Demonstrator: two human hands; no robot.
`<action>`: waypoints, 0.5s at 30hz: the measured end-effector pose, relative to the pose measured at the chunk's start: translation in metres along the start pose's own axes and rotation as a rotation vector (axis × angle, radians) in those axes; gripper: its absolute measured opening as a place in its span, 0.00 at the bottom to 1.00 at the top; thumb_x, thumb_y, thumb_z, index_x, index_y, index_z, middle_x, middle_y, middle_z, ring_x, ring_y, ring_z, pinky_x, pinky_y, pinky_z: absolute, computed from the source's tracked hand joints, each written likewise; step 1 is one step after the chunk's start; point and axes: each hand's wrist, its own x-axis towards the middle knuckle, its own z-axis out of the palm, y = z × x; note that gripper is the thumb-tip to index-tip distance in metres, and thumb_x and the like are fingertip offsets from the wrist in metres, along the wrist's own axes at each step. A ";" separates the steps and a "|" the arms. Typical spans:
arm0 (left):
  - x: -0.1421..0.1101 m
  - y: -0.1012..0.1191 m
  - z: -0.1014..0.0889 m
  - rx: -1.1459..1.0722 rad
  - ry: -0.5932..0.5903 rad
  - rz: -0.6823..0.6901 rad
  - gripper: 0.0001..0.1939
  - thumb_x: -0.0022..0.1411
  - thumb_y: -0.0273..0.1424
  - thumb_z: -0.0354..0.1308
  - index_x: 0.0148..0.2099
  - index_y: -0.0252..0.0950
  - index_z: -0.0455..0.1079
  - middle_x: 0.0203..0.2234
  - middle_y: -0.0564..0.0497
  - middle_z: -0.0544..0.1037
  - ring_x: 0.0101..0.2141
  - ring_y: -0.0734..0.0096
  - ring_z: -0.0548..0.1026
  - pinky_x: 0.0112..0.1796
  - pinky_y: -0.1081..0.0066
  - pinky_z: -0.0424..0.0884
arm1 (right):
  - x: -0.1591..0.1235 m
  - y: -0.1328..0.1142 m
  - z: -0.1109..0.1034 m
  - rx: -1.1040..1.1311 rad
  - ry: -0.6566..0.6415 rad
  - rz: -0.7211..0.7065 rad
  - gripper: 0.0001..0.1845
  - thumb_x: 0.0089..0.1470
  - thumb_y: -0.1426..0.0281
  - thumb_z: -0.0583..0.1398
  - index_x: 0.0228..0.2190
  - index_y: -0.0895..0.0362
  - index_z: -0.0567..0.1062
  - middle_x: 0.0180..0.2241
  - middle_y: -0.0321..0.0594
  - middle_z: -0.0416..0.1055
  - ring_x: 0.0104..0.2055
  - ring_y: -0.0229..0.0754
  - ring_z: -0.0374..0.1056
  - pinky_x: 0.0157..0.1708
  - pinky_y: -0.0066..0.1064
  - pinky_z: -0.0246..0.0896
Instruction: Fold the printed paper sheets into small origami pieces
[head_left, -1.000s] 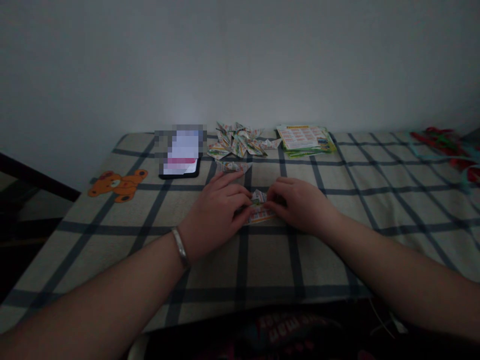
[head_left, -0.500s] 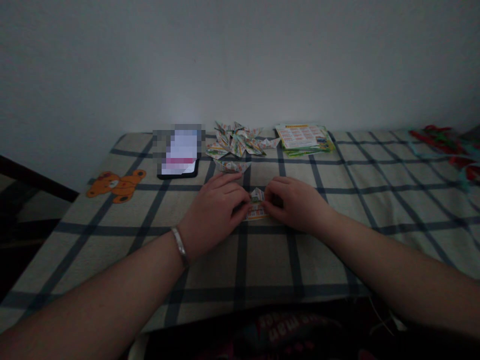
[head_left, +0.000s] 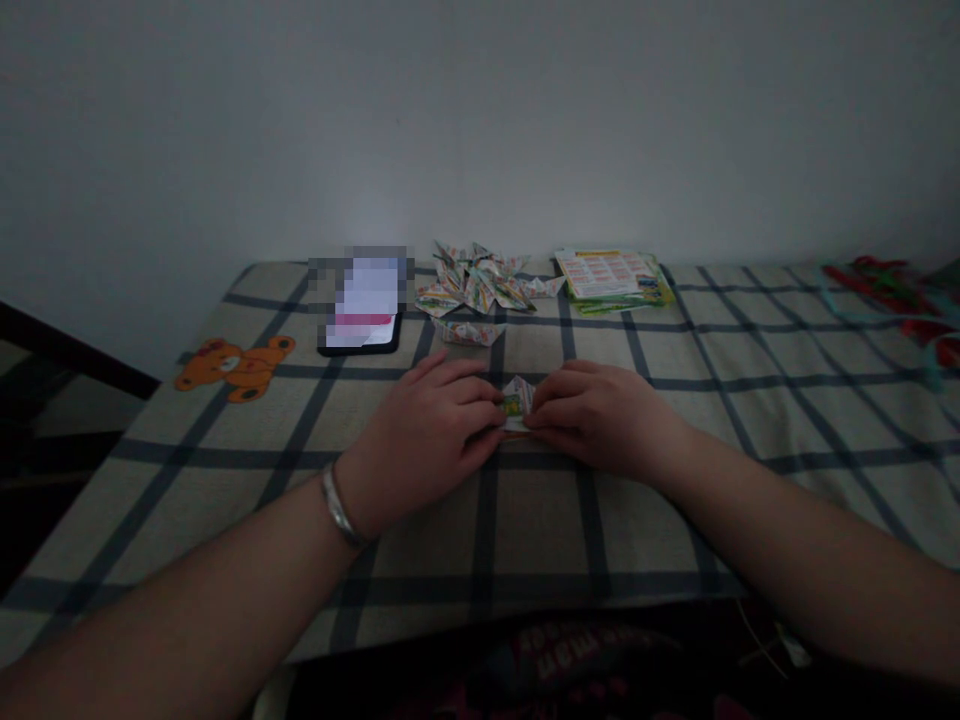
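Between my two hands, a small printed piece of paper (head_left: 516, 404) lies on the checked tablecloth, folded to a peak at its far side. My left hand (head_left: 431, 425) pinches its left edge between thumb and fingers; a silver bracelet circles that wrist. At the paper's right edge, my right hand (head_left: 596, 415) grips with its fingertips closed. Just beyond the left fingers sits a folded paper boat (head_left: 469, 332). Behind it rests a heap of similar folded paper pieces (head_left: 480, 280). The paper's side edges are hidden under my fingers.
A stack of printed sheets (head_left: 615, 280) lies near the wall, right of the heap. A lit phone (head_left: 364, 310), partly pixelated, lies to the left. An orange teddy bear cutout (head_left: 234, 370) is near the left edge. Red and green material (head_left: 892, 285) lies far right.
The paper's near flap, flat with its printing visible before, is now folded up, showing a narrow pale strip. My right fingers have closed in lower along its edge.
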 end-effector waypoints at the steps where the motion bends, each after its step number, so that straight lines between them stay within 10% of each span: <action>1: 0.000 0.001 -0.001 0.005 0.004 -0.002 0.06 0.63 0.32 0.57 0.39 0.41 0.76 0.41 0.53 0.80 0.52 0.55 0.71 0.57 0.46 0.61 | 0.000 -0.001 -0.001 -0.011 -0.009 0.016 0.11 0.61 0.68 0.57 0.34 0.54 0.79 0.38 0.39 0.76 0.38 0.42 0.67 0.36 0.33 0.58; 15: 0.010 -0.003 0.011 -0.070 0.081 -0.080 0.05 0.62 0.30 0.60 0.35 0.34 0.74 0.36 0.49 0.80 0.52 0.57 0.71 0.56 0.56 0.66 | 0.009 -0.004 0.009 0.071 0.091 0.275 0.07 0.57 0.68 0.58 0.30 0.57 0.74 0.31 0.39 0.71 0.34 0.40 0.65 0.34 0.31 0.55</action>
